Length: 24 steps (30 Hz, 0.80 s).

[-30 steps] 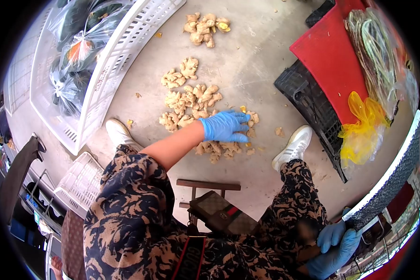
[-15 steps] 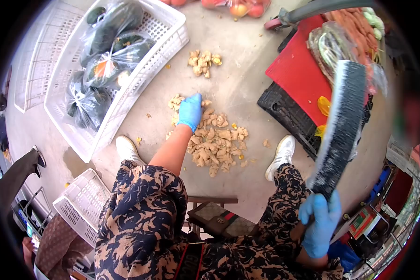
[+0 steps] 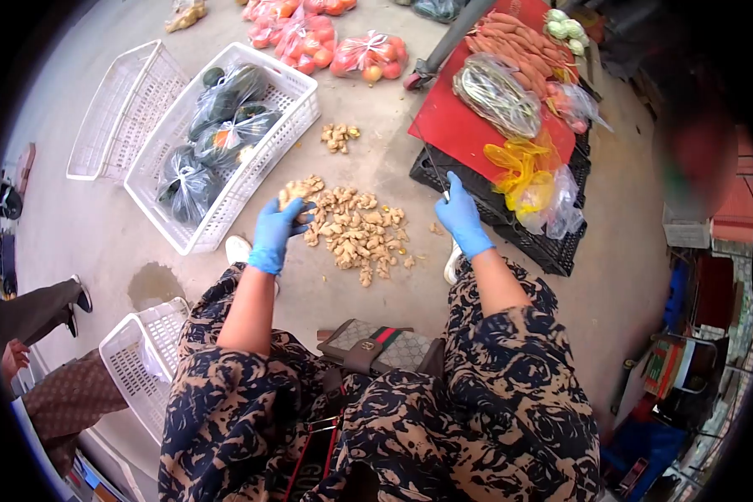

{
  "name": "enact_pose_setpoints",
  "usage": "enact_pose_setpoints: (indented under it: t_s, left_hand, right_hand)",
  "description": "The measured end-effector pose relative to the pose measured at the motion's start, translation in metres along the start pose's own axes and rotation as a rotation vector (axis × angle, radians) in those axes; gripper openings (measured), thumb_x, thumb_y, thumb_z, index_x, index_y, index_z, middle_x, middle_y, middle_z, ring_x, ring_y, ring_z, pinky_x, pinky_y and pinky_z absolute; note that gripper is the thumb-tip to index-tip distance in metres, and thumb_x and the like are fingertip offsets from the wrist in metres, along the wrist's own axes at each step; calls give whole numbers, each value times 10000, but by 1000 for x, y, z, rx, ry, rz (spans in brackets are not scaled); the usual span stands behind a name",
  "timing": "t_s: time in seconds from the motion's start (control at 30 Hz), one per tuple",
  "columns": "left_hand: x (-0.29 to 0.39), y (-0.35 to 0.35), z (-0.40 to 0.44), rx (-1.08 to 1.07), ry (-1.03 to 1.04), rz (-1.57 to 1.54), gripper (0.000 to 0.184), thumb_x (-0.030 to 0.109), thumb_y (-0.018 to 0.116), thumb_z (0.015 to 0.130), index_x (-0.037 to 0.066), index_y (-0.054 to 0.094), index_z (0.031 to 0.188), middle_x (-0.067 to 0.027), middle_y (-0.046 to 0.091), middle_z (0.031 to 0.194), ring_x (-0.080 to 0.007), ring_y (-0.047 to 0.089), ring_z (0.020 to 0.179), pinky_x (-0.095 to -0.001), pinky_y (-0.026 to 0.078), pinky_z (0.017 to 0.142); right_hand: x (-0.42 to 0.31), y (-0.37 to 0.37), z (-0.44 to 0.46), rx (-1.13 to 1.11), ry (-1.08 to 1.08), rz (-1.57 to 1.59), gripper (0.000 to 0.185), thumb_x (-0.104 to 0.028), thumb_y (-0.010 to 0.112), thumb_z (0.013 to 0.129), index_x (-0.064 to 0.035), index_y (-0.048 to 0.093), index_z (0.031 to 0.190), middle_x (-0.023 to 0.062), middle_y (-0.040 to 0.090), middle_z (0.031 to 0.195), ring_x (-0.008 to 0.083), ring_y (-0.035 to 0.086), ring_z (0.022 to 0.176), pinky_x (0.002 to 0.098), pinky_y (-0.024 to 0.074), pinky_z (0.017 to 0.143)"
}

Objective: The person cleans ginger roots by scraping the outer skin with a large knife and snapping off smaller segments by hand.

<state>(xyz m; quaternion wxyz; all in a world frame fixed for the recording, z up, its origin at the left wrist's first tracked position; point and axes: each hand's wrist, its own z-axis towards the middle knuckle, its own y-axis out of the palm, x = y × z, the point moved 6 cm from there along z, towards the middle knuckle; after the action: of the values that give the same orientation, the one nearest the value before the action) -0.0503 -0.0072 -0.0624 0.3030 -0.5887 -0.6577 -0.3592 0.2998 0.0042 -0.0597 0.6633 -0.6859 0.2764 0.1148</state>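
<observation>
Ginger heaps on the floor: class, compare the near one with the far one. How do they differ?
The near heap is larger; the far heap is a small cluster. The near heap sprawls; the far heap is compact. The left hand is at the near heap's edge; the far heap lies clear of that hand. Both are knobbly, pale-brown ginger on the floor.

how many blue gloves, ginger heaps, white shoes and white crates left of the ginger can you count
Blue gloves: 2
Ginger heaps: 2, loose scraps aside
White shoes: 2, the wearer's own
White crates left of the ginger: 3
Total: 9
</observation>
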Motion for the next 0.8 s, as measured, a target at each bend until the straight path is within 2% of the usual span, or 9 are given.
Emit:
enact_pose_setpoints:
  t_s: [0.1, 0.13, 0.2, 0.23, 0.3, 0.33, 0.37, 0.4, 0.8]
  left_hand:
    - [45, -17, -50, -62, 40, -227, 315, 200, 509, 890, 15, 488, 1145, -132, 604, 1063, -123, 607, 828, -213, 508, 652]
    - [58, -21, -65, -69, 120, -237, 334, 195, 508, 888, 17, 478, 1169, -131, 595, 1085, -138, 605, 857, -229, 509, 674]
    - [69, -39, -79, -18, 184, -190, 359, 214, 546, 871, 25, 483, 1170, -113, 592, 1095, -156, 606, 850, -251, 515, 683]
    - [63, -49, -74, -41, 203, -214, 365, 225, 564, 864, 35, 490, 1166, -101, 598, 1070, -149, 605, 846, -254, 522, 674]
    - [53, -63, -62, -28, 153, -339, 366, 243, 559, 868, 61, 486, 1178, -64, 599, 1041, -119, 602, 826, -248, 524, 663]
    - [45, -71, -50, -14, 97, -454, 356, 253, 543, 876, 84, 484, 1184, -61, 599, 1045, -111, 602, 820, -241, 521, 664]
    - [31, -74, -31, 43, 43, -524, 352, 262, 529, 883, 100, 479, 1192, -63, 601, 1040, -110, 604, 821, -230, 520, 658]
    - [29, -73, -24, 61, 30, -534, 366, 262, 527, 884, 97, 465, 1205, -69, 599, 1043, -115, 605, 825, -224, 521, 649]
    - [81, -57, 0, 28, 183, -516, 236, 213, 542, 861, 31, 474, 994, -85, 622, 915, -119, 597, 686, -249, 500, 533]
  right_hand:
    - [74, 26, -7, -59, 304, 58, 372, -243, 485, 779, 54, 531, 998, 302, 566, 947, 418, 556, 887, 444, 439, 740]
    - [89, 36, -14, -2, 276, 39, 400, -278, 483, 786, 56, 541, 997, 286, 577, 934, 411, 565, 871, 454, 439, 731]
    - [104, 53, -14, 14, 201, -67, 433, -303, 474, 832, -18, 498, 1157, 257, 588, 966, 401, 568, 864, 437, 439, 783]
    - [112, 60, -12, -93, 405, 42, 467, -284, 470, 851, -65, 424, 1260, 268, 575, 1001, 398, 570, 872, 437, 441, 790]
    - [135, 75, 8, 84, 70, -305, 520, -279, 452, 880, -134, 306, 1358, 287, 580, 926, 433, 579, 776, 489, 459, 662]
    - [154, 92, 33, 26, 153, -342, 508, -239, 457, 879, -148, 319, 1360, 289, 568, 963, 424, 574, 801, 485, 455, 666]
    - [187, 108, 55, 141, 10, -387, 506, -200, 442, 881, -114, 307, 1361, 288, 566, 958, 430, 567, 801, 478, 454, 657]
    - [146, 90, 50, 79, 53, -423, 464, -167, 466, 865, -22, 389, 1300, 232, 596, 909, 351, 595, 750, 412, 476, 603]
    - [80, 138, 95, 47, -170, -524, 371, -161, 447, 857, -40, 419, 1206, 204, 558, 940, 338, 547, 811, 452, 431, 645]
